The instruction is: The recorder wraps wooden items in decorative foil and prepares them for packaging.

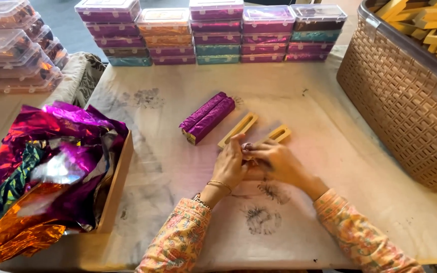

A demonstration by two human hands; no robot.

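**Hands closed over small purple piece at table centre**

Woven basket (405, 106) of wooden blocks at right; foil sheets (41, 172) heaped in tray at left; stacked plastic boxes (213, 33) behind. Two wrapped purple bars (207, 117) and two bare slotted wooden blocks (255, 130) just beyond hands. Left hand (230, 166) and right hand (274, 162) pressed together, fingers curled around purple-foiled piece (247, 147), mostly hidden; pinned low, apparently for folding. Path unobstructed.

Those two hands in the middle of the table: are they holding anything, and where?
Both hands, left and right, press together on a small purple-foil piece, gripped at its near end; most of it is hidden.
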